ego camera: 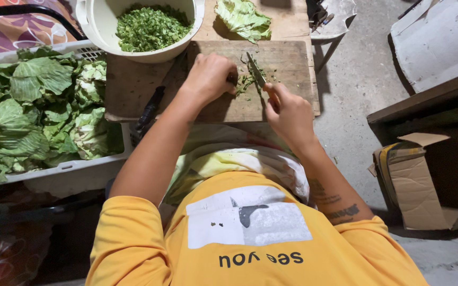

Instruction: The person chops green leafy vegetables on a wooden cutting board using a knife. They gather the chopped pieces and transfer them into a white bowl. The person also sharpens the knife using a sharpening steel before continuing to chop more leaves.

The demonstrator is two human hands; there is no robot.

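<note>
Pressing down on a small heap of greens, the left hand has its fingers curled together, knuckles up, near the middle of the board. The right hand is closed around the handle of a knife, whose thin, dull metal blade angles up and away across the greens, just beside the left fingertips. The greens are dark, finely cut shreds lying loose on the wood.

The board is a thick rectangular slab of worn brown wood with scuffed grain; it lies on a larger, paler plank. Near the board's left edge lies a second knife with a black handle, pointing toward the person. At the board's far left corner stands a round, smooth white bowl, filled with chopped greens of a brighter green. Beyond the far edge lies a crinkled, pale green cabbage leaf.

Left of the plank sits a white plastic crate with a slotted wall, packed with broad, veined cabbage leaves. To the right, on the grey concrete floor, stands an open brown cardboard box, its flaps torn. The person wears a yellow shirt with a white rectangular patch on the chest.
</note>
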